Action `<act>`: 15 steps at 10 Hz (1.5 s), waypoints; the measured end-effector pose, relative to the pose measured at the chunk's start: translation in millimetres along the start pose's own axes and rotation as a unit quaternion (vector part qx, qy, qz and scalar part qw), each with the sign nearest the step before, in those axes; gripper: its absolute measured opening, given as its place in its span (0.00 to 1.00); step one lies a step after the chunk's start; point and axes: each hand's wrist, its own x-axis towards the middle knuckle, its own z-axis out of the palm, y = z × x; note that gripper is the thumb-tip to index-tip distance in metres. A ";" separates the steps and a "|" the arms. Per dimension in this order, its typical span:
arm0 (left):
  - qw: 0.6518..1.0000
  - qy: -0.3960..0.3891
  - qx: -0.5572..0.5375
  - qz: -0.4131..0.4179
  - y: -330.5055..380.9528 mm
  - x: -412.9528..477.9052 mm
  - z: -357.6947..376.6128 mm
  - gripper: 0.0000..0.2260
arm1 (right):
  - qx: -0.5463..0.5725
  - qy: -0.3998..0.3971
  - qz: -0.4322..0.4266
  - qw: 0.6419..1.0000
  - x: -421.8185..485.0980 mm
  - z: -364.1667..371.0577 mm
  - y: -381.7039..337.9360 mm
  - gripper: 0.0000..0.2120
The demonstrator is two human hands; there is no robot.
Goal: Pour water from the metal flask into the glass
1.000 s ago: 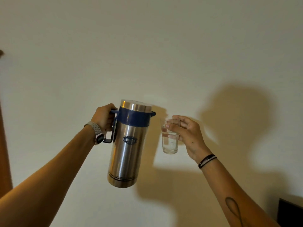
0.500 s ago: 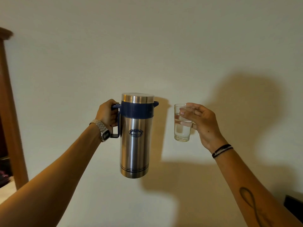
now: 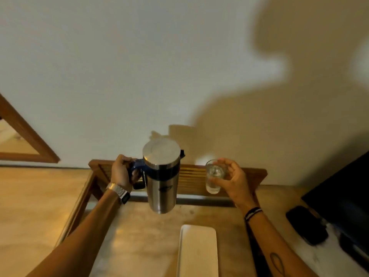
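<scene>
The metal flask (image 3: pixel 162 182) is steel with a dark blue collar and a flat steel lid. It hangs upright in the air above the table. My left hand (image 3: pixel 122 172) grips its blue handle on the left side. The small clear glass (image 3: pixel 214 179) holds some water and is level with the flask, a little to its right and apart from it. My right hand (image 3: pixel 231 180) holds the glass from the right side. No water is running between the two.
Below lies a wooden table (image 3: pixel 139 242) with a slatted back rail (image 3: pixel 191 176) against a pale wall. A white oblong tray (image 3: pixel 197 250) lies under my hands. A dark phone (image 3: pixel 305 224) and a black screen (image 3: pixel 343 188) sit at the right. A wooden frame (image 3: pixel 26 134) hangs left.
The view has tipped down, so the table, tray and phone have come into sight. Flask and glass stay upright in my hands, side by side, and look lower.
</scene>
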 end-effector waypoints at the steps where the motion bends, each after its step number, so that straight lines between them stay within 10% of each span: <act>1: 0.997 0.060 -0.009 -0.048 -74.5 15.1 -34.1 0.22 | -0.022 -0.006 0.059 0.998 -10.8 15.6 81.7 0.34; 6: 0.977 0.135 0.104 -0.129 -355.5 66.7 -159.4 0.14 | -0.158 -0.085 0.255 0.950 -88.0 79.2 408.4 0.35; 11: 0.967 0.140 0.199 -0.080 -375.7 65.7 -181.3 0.18 | -0.209 -0.121 0.265 0.934 -99.4 84.6 446.8 0.37; 13: 0.937 0.134 0.311 -0.081 -377.7 53.7 -200.4 0.17 | -0.221 -0.131 0.247 0.934 -90.4 83.3 396.9 0.53; 15: 0.921 0.101 0.366 -0.093 -342.1 32.9 -194.6 0.18 | -0.224 -0.100 0.162 0.956 -48.0 70.8 297.1 0.48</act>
